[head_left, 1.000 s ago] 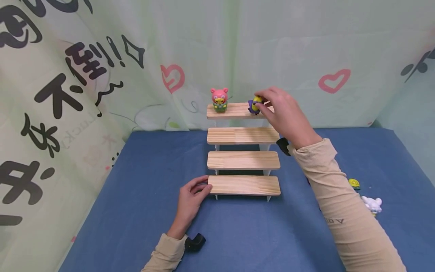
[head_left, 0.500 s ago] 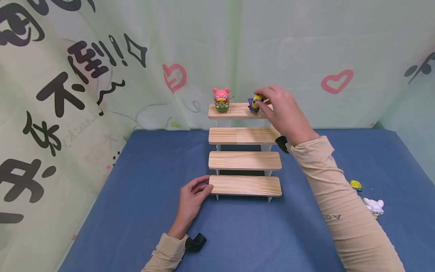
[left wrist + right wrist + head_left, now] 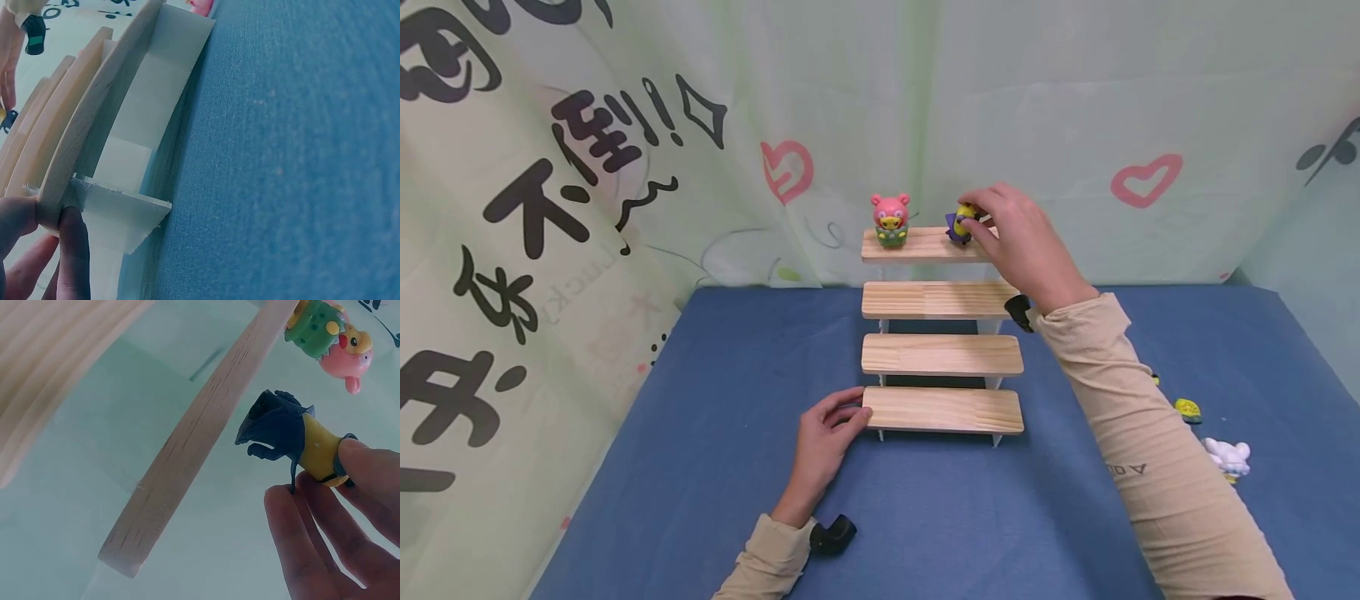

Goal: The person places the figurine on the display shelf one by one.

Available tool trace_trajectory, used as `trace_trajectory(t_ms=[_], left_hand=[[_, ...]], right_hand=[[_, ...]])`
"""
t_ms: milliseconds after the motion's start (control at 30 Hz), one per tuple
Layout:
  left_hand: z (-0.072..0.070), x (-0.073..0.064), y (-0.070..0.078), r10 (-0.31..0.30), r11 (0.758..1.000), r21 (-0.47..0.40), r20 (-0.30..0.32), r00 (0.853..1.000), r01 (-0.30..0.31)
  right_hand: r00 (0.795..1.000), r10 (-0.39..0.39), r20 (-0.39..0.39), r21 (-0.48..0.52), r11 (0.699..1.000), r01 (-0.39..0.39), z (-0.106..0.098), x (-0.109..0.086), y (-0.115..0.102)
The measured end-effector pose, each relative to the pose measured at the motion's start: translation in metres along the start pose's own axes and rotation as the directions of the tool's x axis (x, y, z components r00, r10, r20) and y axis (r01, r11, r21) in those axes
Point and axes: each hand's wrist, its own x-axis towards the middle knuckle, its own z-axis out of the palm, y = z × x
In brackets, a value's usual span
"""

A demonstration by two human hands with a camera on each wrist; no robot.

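In the head view, my right hand [image 3: 1018,246] pinches a small yellow and purple-blue figurine [image 3: 959,225] at the right part of the top board of a tiered wooden display shelf [image 3: 942,357]. The right wrist view shows thumb and fingers around the yellow end of this figurine [image 3: 319,450]; whether its base touches the board, I cannot tell. My left hand [image 3: 823,446] grips the left end of the lowest board; in the left wrist view its thumb and fingers lie on either side of that board [image 3: 94,119]. A pink figurine with a green body [image 3: 891,222] stands at the top board's left end.
On the blue cloth [image 3: 722,467] to the right lie a white figurine [image 3: 1227,457] and a yellow and green one [image 3: 1188,410], partly behind the right sleeve. A printed curtain [image 3: 1000,100] hangs close behind the shelf.
My right hand has shifted slightly left along the top board with the figurine in its fingers. The left hand keeps its grip on the lowest board. The head view has shifted a little.
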Motion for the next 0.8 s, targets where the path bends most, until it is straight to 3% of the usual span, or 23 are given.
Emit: trace_trajectory(t_ms=[800], left_hand=[[-0.0004, 0.0012, 0.0001, -0.008, 1.000, -0.010, 0.002, 1.000, 0.008]], right_hand=[[0.998, 0.013, 0.056, 0.029, 0.999, -0.014, 0.0077, 0.0095, 0.0003]])
